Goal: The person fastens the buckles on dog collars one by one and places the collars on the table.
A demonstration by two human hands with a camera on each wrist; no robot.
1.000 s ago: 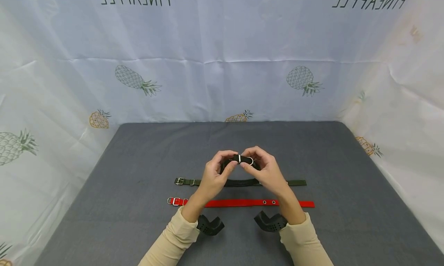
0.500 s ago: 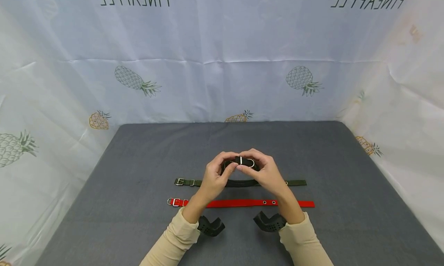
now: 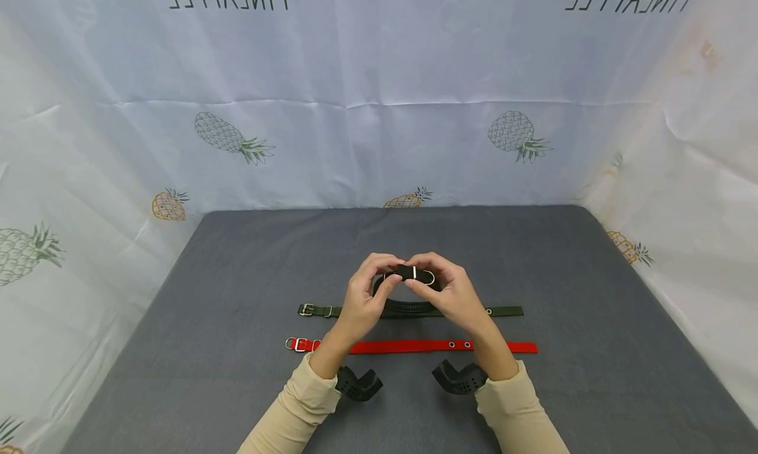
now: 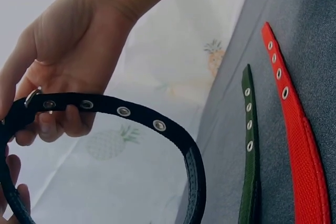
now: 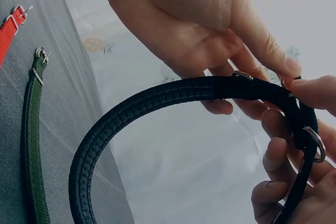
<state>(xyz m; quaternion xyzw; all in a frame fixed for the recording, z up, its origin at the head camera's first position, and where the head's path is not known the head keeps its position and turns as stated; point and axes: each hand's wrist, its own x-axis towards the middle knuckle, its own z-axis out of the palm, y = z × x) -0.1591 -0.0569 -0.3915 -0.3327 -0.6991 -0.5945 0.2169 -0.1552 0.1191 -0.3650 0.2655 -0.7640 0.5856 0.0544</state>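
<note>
A black dog collar [image 3: 405, 272] is bent into a loop between both hands, above the table. In the head view a silver keeper and a D-ring show on it. My left hand [image 3: 362, 295] pinches the strap left of the keeper between thumb and fingertips. My right hand [image 3: 453, 291] grips it by the D-ring [image 5: 317, 144]. Metal eyelets run along the right part of the loop in the left wrist view, beside the right hand [image 4: 86, 40]. The left hand [image 5: 189, 30] reaches in from the top of the right wrist view, its thumb close to the right thumb.
Flat behind the forearms lie a green collar [image 3: 506, 312] and, nearer, a red collar [image 3: 408, 347], buckles to the left and eyelets to the right. A grey cloth covers the table [image 3: 266, 256]. A pineapple-print curtain [image 3: 379, 145] surrounds its back and sides.
The silver keeper has shifted slightly right, and the left thumb a little left, so more of the black strap shows between the hands. The collars on the table have not moved.
</note>
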